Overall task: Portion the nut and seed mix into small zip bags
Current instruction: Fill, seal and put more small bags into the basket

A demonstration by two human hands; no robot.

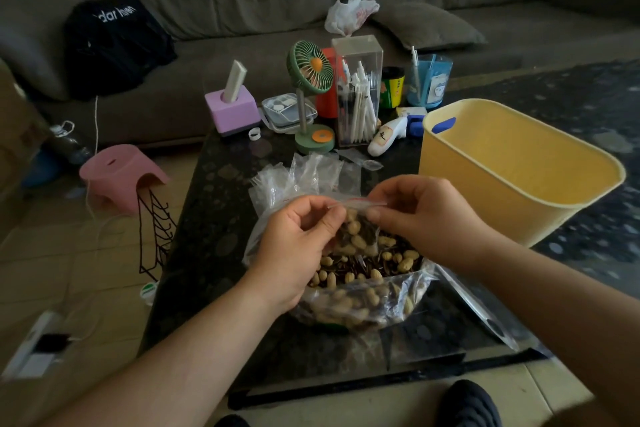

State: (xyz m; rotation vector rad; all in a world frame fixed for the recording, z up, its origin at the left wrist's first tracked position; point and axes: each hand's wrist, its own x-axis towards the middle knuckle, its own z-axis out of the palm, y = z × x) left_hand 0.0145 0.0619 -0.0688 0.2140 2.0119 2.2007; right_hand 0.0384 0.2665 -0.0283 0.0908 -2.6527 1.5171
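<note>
A small clear zip bag [358, 234] filled with peanuts and dark seeds hangs between my two hands. My left hand [298, 246] pinches the left end of its zip strip, and my right hand [422, 218] pinches the right end. Directly below sits a large open clear bag of nut and seed mix [363, 291] on the dark table [214, 218]. A heap of empty small zip bags [308, 177] lies just behind my hands.
A yellow plastic bin [512, 170] stands at the right of the table. At the back are a green desk fan [310, 97], a clear pen holder [358, 90], a purple box [233, 111] and cups. A pink stool [121, 173] and grey sofa lie beyond.
</note>
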